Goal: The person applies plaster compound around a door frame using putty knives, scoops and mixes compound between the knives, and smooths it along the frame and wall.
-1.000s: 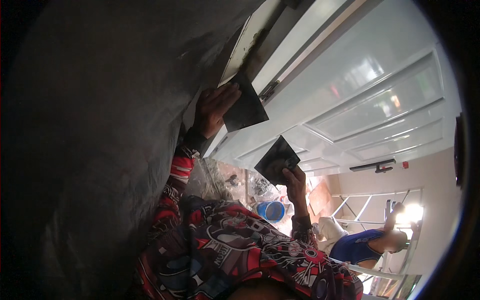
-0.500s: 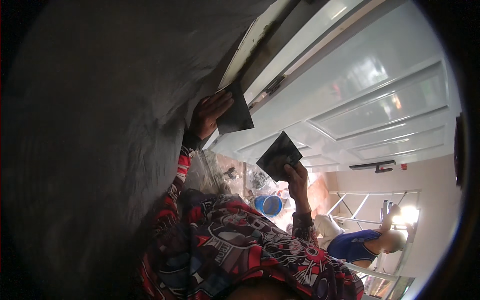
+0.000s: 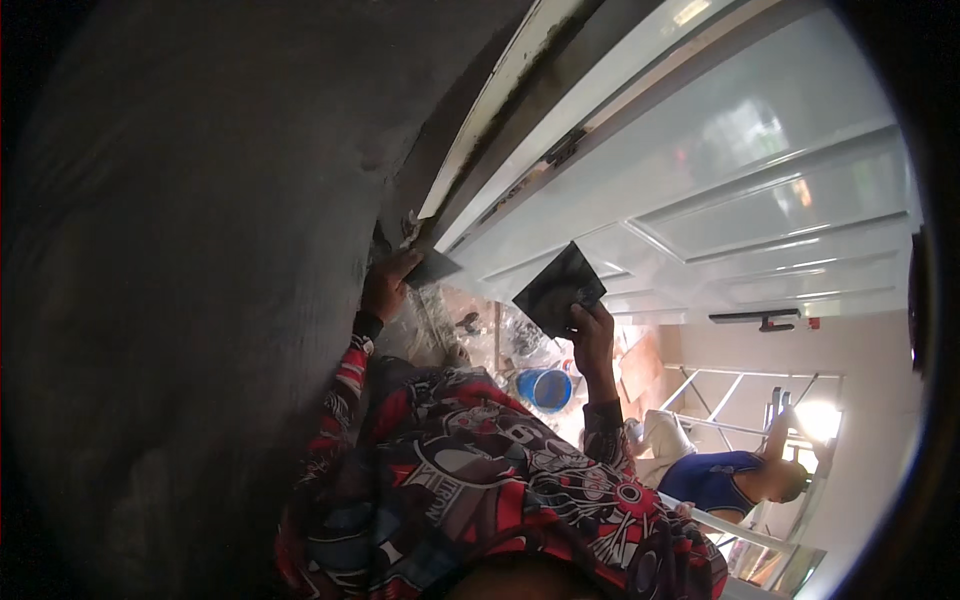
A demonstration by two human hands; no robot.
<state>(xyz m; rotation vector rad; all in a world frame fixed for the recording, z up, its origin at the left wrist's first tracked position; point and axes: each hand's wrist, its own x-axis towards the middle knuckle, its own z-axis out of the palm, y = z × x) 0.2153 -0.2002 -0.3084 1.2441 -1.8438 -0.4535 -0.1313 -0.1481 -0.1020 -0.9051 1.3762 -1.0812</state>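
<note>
My left hand (image 3: 385, 287) is closed on a flat, dark scraper blade (image 3: 432, 268), held at the edge where the dark grey wall (image 3: 200, 250) meets the door frame (image 3: 550, 120). Its fingers partly cover the blade, which shows almost edge-on. To the right, my right hand (image 3: 594, 335) grips the lower corner of a second blade, a dark square plastering plate (image 3: 562, 290). This plate has smears on its face and is held up in front of the white door, apart from the wall.
A glossy white panelled door (image 3: 760, 200) with a dark handle (image 3: 765, 318) stands to the right. Below are a blue bucket (image 3: 545, 388) and crumpled clear plastic sheeting (image 3: 520, 335) on the floor. Another person in a blue top (image 3: 710, 478) is beside a metal scaffold frame (image 3: 710, 405).
My left hand has slid down along the wall's edge toward me, and its blade has tilted to a thinner profile. My right hand and plate have barely shifted.
</note>
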